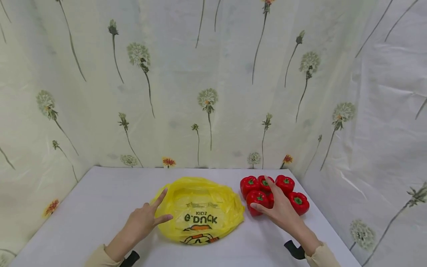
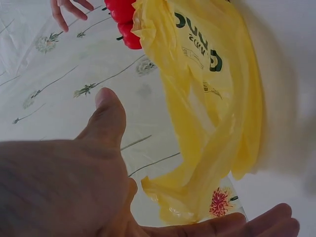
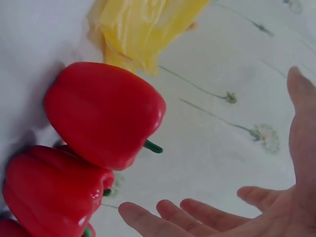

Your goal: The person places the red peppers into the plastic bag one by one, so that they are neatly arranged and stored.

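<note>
A yellow plastic bag [image 1: 200, 207] with "KIDZ" and duck print lies spread on the white table, its mouth partly open. Beside its left edge, my left hand [image 1: 143, 222] has thumb and fingers spread; the left wrist view shows the palm holding nothing near the bag [image 2: 217, 98]. Several red bell peppers [image 1: 298, 203] with green stems stand grouped right of the bag. Over this group is my right hand [image 1: 283, 211], fingers apart. In the right wrist view its fingers are extended with a gap to the nearest pepper [image 3: 106, 113]. One pepper is partly hidden behind the hand.
The white table [image 1: 110, 196] ends at a back edge against a pale curtain [image 1: 173, 92] printed with dandelions. More of this cloth hangs along both sides. Black straps [image 1: 295, 250] show at both wrists.
</note>
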Demonstrator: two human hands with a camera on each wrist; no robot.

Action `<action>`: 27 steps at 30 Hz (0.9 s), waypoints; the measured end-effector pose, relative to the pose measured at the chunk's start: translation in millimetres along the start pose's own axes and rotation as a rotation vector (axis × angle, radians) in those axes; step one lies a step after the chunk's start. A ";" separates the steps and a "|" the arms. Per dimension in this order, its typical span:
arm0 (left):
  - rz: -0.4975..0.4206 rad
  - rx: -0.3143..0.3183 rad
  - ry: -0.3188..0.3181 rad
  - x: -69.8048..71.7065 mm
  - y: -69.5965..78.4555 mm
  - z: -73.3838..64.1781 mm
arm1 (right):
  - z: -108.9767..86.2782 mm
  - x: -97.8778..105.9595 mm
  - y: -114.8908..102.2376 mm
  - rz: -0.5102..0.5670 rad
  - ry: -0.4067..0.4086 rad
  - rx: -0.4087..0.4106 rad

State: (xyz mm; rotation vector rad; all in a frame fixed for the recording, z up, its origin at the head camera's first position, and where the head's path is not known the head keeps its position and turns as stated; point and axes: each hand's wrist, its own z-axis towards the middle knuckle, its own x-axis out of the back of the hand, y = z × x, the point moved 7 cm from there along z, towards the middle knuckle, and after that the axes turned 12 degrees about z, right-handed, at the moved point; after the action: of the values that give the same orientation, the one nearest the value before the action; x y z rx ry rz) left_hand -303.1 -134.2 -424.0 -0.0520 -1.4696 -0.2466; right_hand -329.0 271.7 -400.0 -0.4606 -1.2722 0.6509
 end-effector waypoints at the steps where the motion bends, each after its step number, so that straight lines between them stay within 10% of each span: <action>1: -0.006 0.004 0.003 -1.9 0.1 0.2 | -0.6 -0.2 1.4 0.003 0.002 -0.004; 11: -0.009 0.034 0.041 -8.5 3.5 -4.3 | -3.6 -1.8 12.2 0.004 0.019 -0.046; 27: 0.068 -0.098 0.144 -18.2 25.4 -9.2 | -3.1 -19.9 28.1 -0.007 0.008 -0.103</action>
State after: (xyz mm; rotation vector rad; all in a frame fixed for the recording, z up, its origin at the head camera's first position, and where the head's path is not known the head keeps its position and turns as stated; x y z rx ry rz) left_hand -290.6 -108.8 -440.0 -0.1598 -1.3097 -0.2620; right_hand -334.4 279.1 -433.3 -0.5430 -1.3032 0.5786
